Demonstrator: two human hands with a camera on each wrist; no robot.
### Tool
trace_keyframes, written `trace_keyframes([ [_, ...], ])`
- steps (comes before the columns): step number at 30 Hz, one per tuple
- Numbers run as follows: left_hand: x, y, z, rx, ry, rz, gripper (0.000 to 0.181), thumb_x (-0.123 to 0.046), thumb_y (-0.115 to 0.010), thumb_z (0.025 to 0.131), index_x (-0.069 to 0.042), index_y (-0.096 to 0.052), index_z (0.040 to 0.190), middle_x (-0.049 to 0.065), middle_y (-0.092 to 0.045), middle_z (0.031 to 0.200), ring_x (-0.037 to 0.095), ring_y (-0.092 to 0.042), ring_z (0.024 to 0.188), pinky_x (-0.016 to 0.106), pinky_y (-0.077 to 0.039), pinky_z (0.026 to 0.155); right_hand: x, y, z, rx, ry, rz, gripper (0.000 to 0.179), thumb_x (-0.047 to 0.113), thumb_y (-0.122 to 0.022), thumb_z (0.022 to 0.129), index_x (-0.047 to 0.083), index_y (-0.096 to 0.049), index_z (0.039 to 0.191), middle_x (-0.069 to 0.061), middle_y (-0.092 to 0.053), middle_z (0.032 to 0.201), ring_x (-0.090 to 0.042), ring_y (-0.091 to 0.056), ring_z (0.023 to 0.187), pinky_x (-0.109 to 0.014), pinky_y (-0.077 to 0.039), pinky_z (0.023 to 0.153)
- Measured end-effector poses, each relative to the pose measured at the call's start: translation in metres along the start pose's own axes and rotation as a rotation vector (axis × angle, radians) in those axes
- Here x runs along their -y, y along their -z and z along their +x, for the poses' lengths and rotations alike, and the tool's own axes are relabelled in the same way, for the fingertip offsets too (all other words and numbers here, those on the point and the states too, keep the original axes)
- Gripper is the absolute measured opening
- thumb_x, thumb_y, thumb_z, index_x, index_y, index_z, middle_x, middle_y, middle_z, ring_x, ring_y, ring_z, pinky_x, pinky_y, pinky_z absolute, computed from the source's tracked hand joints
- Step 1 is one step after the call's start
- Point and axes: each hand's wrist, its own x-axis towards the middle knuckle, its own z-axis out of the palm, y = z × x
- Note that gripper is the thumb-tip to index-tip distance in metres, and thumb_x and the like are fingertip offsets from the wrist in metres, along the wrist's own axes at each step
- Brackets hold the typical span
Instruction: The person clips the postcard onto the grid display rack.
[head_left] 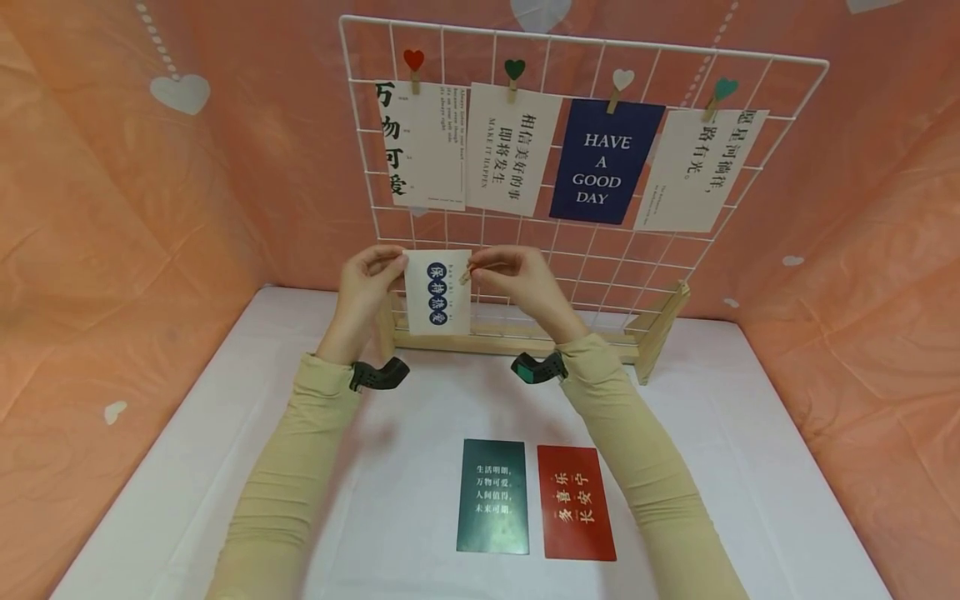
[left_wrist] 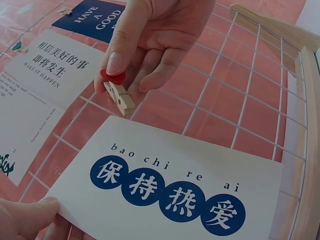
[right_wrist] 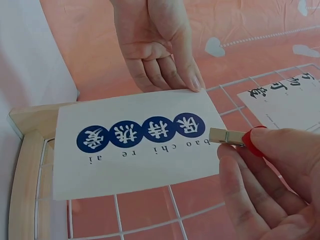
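My left hand (head_left: 367, 287) pinches the upper left corner of a white card (head_left: 420, 312) printed with blue circles and characters. The card is held up in front of the lower part of a white wire grid (head_left: 555, 242). Between thumb and fingers, my right hand (head_left: 521, 279) pinches a small wooden clothespin (left_wrist: 120, 97) with a red heart (left_wrist: 113, 77) on it. In the left wrist view the clothespin is just above the card's top edge. The right wrist view shows its tip close to the card; whether they touch I cannot tell.
Several cards, among them a navy card (head_left: 606, 162), hang along the grid's upper part from heart clothespins. Wooden feet (head_left: 660, 329) support the grid. A green card (head_left: 492, 533) and a red card (head_left: 577, 542) lie on the white table (head_left: 405, 517). Pink cloth (head_left: 292, 167) surrounds it.
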Motion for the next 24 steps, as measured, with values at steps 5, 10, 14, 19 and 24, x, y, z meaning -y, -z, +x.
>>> trace_keyframes([
  [5, 0.0, 0.0, 0.003, -0.013, -0.021, -0.044, 0.012, -0.005, -0.064, 0.091, -0.003, -0.066, 0.102, 0.004, -0.066, 0.093, 0.015, -0.063, 0.084, 0.032, -0.053, 0.082, 0.001, -0.003, 0.002, -0.028, 0.018, -0.01, 0.022, 0.012, -0.068, 0.09, 0.002, -0.069, 0.109, -0.008, -0.068, 0.108, -0.019, -0.065, 0.097, -0.032, -0.051, 0.088],
  [10, -0.002, 0.0, 0.005, -0.033, -0.011, -0.034, 0.012, -0.006, -0.065, 0.091, -0.005, -0.067, 0.103, 0.003, -0.066, 0.094, 0.014, -0.062, 0.085, 0.031, -0.052, 0.083, 0.003, -0.006, 0.004, -0.071, 0.028, 0.01, 0.02, 0.009, -0.068, 0.09, 0.002, -0.069, 0.109, -0.008, -0.069, 0.104, -0.019, -0.065, 0.096, -0.032, -0.052, 0.088],
  [14, -0.004, 0.0, 0.006, -0.04, -0.01, -0.024, 0.013, -0.007, -0.065, 0.091, -0.004, -0.067, 0.103, 0.004, -0.065, 0.095, 0.014, -0.062, 0.087, 0.034, -0.052, 0.088, 0.003, -0.009, 0.006, -0.102, 0.035, 0.027, 0.021, 0.007, -0.068, 0.089, 0.0, -0.068, 0.109, -0.009, -0.069, 0.103, -0.021, -0.066, 0.095, -0.032, -0.051, 0.089],
  [19, -0.004, -0.001, 0.008, -0.037, -0.021, -0.015, 0.014, -0.006, -0.065, 0.091, -0.002, -0.066, 0.104, 0.003, -0.065, 0.094, 0.015, -0.061, 0.089, 0.037, -0.049, 0.092, 0.001, -0.011, 0.01, -0.128, 0.05, 0.041, 0.022, 0.005, -0.068, 0.089, -0.002, -0.067, 0.109, -0.011, -0.068, 0.105, -0.022, -0.066, 0.095, -0.031, -0.052, 0.088],
  [24, -0.006, -0.001, 0.01, -0.047, -0.018, 0.016, 0.014, -0.008, -0.066, 0.09, -0.003, -0.067, 0.104, 0.004, -0.066, 0.095, 0.016, -0.062, 0.092, 0.035, -0.05, 0.092, 0.01, -0.015, 0.009, -0.141, 0.069, 0.021, 0.022, 0.001, -0.066, 0.089, -0.006, -0.066, 0.11, -0.016, -0.067, 0.106, -0.025, -0.066, 0.095, -0.029, -0.053, 0.086],
])
